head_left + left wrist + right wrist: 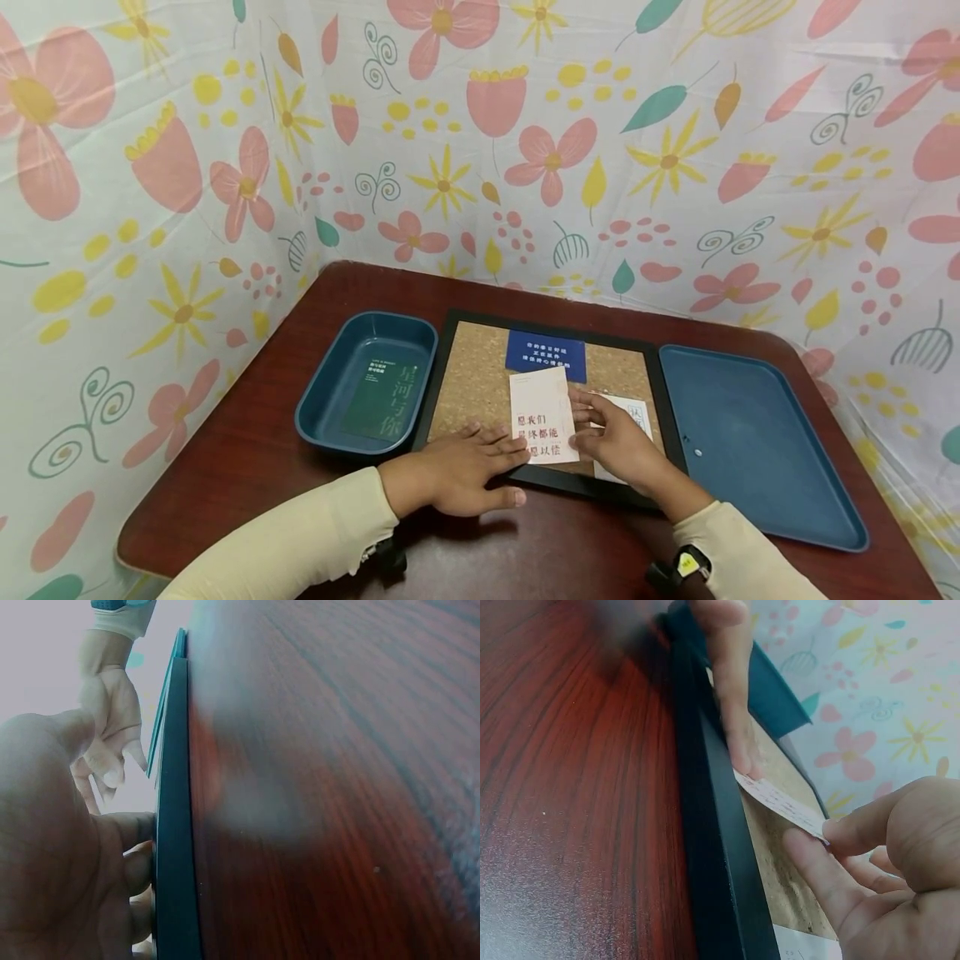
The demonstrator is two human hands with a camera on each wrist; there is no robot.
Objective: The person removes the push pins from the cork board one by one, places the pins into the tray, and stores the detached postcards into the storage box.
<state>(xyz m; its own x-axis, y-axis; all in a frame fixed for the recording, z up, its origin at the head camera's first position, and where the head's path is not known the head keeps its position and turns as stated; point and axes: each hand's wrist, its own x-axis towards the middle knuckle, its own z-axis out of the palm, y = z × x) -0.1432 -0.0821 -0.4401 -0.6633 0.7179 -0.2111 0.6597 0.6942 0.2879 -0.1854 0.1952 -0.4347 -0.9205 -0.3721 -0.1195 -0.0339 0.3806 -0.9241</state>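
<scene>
A white card with red characters (537, 408) lies over the lower middle of a black-framed cork board (471, 367), its right edge lifted. At that edge my right hand (621, 439) pinches the card between thumb and fingers. My left hand (467, 471) lies palm down across the board's lower frame with fingers straight, fingertips at the card's lower left edge. Above the card is a blue card with white writing (546, 353). Partly under my right hand rests another white card (639, 410). In the right wrist view the pinched card (784, 804) slopes up from the cork.
Left of the board stands a deep blue tray (315, 417) holding a dark green card (381, 396). A flat blue tray (757, 442) is at the right, close to the frame. All stand on a dark red wooden table (240, 475), with flowered curtain (450, 208) behind.
</scene>
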